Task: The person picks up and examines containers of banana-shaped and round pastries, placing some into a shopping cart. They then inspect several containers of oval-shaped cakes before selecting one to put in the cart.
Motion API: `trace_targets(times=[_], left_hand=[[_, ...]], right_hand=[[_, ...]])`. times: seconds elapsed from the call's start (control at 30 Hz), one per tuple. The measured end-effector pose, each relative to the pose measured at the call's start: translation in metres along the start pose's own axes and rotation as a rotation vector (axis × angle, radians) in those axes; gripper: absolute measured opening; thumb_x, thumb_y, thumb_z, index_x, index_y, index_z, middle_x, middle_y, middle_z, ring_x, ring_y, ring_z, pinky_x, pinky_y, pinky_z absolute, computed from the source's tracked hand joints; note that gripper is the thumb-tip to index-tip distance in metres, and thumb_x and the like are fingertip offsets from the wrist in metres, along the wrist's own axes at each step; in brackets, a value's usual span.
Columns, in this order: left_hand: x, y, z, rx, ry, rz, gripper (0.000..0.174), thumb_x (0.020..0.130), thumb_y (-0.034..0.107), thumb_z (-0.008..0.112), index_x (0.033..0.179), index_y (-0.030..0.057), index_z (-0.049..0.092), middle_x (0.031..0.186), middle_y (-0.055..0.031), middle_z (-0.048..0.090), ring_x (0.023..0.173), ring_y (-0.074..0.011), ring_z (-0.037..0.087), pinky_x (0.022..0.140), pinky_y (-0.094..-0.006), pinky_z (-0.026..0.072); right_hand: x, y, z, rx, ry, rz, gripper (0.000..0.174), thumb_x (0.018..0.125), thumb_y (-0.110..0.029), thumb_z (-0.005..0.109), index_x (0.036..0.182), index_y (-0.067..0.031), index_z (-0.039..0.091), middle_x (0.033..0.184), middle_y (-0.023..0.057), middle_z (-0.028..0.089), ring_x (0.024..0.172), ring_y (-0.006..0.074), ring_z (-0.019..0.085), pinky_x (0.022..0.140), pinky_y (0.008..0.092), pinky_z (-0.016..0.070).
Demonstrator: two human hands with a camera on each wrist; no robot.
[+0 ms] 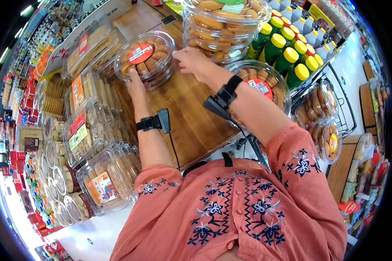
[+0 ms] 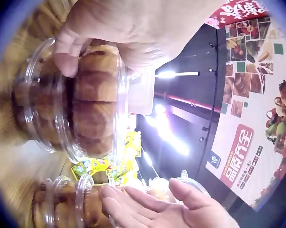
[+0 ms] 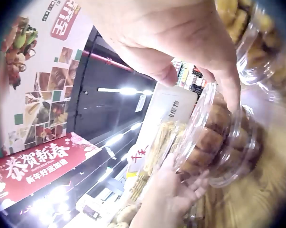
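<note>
A round clear plastic container of brown pastries with a red label tops a short stack on the wooden table. My left hand grips its near left side, thumb at the lid's edge; in the left wrist view the left hand bends over the container's side. Across from it, my right hand is at the right rim with loosely bent fingers. In the right wrist view, the right hand's fingers reach down beside the stacked containers. The left hand lies against their other side.
Taller stacked pastry tubs stand just beyond the right hand. Yellow-capped green bottles line the right side. Another round container sits under the right forearm. Boxed biscuits crowd the left edge of the wooden table.
</note>
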State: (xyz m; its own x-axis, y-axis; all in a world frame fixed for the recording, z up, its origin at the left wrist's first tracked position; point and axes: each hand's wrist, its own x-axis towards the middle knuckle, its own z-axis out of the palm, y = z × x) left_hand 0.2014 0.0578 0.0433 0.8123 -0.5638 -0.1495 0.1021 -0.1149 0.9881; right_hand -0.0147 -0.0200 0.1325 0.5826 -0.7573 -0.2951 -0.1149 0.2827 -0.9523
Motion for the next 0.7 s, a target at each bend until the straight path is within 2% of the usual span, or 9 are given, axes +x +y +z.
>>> trace_targets(times=[0.13,0.2,0.27,0.37,0.43,0.53,0.57,0.63,0.7], left_hand=[[-0.004,-0.006,-0.005,0.062,0.041,0.018,0.059,0.097,0.058,0.051,0.115,0.0030,0.061,0.086,-0.0057,0.062,0.068,-0.0175,0.058,0.048,-0.0304,0.0481],[-0.009,-0.003,-0.008,0.064,0.032,0.080,0.061,0.097,0.059,0.050,0.115,0.0018,0.062,0.089,-0.0069,0.063,0.072,-0.0177,0.059,0.048,-0.0307,0.0487],[0.000,-0.012,-0.014,0.123,0.120,0.131,0.066,0.099,0.057,0.047,0.121,-0.0028,0.061,0.100,-0.0133,0.066,0.083,-0.0250,0.062,0.066,-0.0384,0.0529],[0.046,-0.054,-0.030,0.138,0.198,0.254,0.072,0.100,0.058,0.041,0.126,-0.0073,0.058,0.109,-0.0207,0.067,0.100,-0.0348,0.063,0.089,-0.0458,0.0508],[0.033,-0.043,-0.033,-0.018,0.077,0.223,0.072,0.101,0.057,0.038,0.130,-0.0060,0.057,0.125,-0.0216,0.064,0.116,-0.0367,0.058,0.099,-0.0471,0.0449],[0.027,-0.044,-0.031,-0.122,0.057,0.095,0.066,0.103,0.053,0.038,0.131,-0.0041,0.058,0.136,-0.0193,0.059,0.122,-0.0326,0.056,0.097,-0.0432,0.0470],[0.025,-0.046,-0.030,-0.172,0.075,0.031,0.066,0.102,0.053,0.039,0.131,-0.0032,0.057,0.132,-0.0167,0.059,0.118,-0.0299,0.057,0.095,-0.0424,0.0472],[0.013,-0.033,-0.026,-0.272,0.103,-0.097,0.065,0.101,0.054,0.041,0.132,-0.0015,0.055,0.125,-0.0114,0.060,0.111,-0.0243,0.058,0.090,-0.0410,0.0476],[0.014,-0.039,-0.028,-0.198,0.093,-0.021,0.056,0.100,0.045,0.044,0.130,-0.0009,0.056,0.120,-0.0105,0.062,0.106,-0.0232,0.059,0.088,-0.0406,0.0486]], right_hand=[[0.016,-0.005,0.008,-0.050,0.043,0.185,0.075,0.100,-0.049,0.050,0.149,0.0054,0.033,0.156,0.0266,0.033,0.138,0.0427,0.043,0.107,0.0479,0.0438],[0.041,0.016,0.007,-0.016,0.027,0.094,0.078,0.100,-0.054,0.048,0.151,0.0038,0.032,0.158,0.0246,0.030,0.140,0.0435,0.039,0.110,0.0529,0.0388],[0.051,0.020,0.008,-0.005,-0.004,0.063,0.079,0.100,-0.055,0.047,0.151,0.0030,0.031,0.159,0.0239,0.029,0.141,0.0438,0.037,0.111,0.0558,0.0363],[0.080,0.033,0.010,0.010,0.040,0.086,0.070,0.101,-0.055,0.046,0.149,-0.0043,0.040,0.150,0.0186,0.043,0.134,0.0404,0.045,0.106,0.0547,0.0399],[0.094,0.039,0.011,0.050,0.034,0.075,0.059,0.101,-0.052,0.046,0.143,-0.0095,0.047,0.137,0.0128,0.056,0.124,0.0328,0.053,0.101,0.0518,0.0431],[0.111,0.051,0.009,0.073,0.032,0.038,0.050,0.102,-0.045,0.047,0.136,-0.0083,0.052,0.128,0.0113,0.061,0.118,0.0278,0.057,0.098,0.0484,0.0461],[0.123,0.054,0.010,0.114,0.018,0.062,0.039,0.102,-0.038,0.049,0.126,-0.0077,0.057,0.116,0.0096,0.064,0.106,0.0247,0.061,0.092,0.0439,0.0492],[0.125,0.055,0.013,0.117,0.035,0.047,0.034,0.102,-0.036,0.050,0.120,-0.0079,0.058,0.110,0.0086,0.065,0.100,0.0242,0.062,0.090,0.0426,0.0501],[0.122,0.057,0.013,0.119,0.047,0.044,0.031,0.102,-0.034,0.051,0.116,-0.0079,0.058,0.106,0.0081,0.065,0.095,0.0239,0.062,0.088,0.0421,0.0507]])
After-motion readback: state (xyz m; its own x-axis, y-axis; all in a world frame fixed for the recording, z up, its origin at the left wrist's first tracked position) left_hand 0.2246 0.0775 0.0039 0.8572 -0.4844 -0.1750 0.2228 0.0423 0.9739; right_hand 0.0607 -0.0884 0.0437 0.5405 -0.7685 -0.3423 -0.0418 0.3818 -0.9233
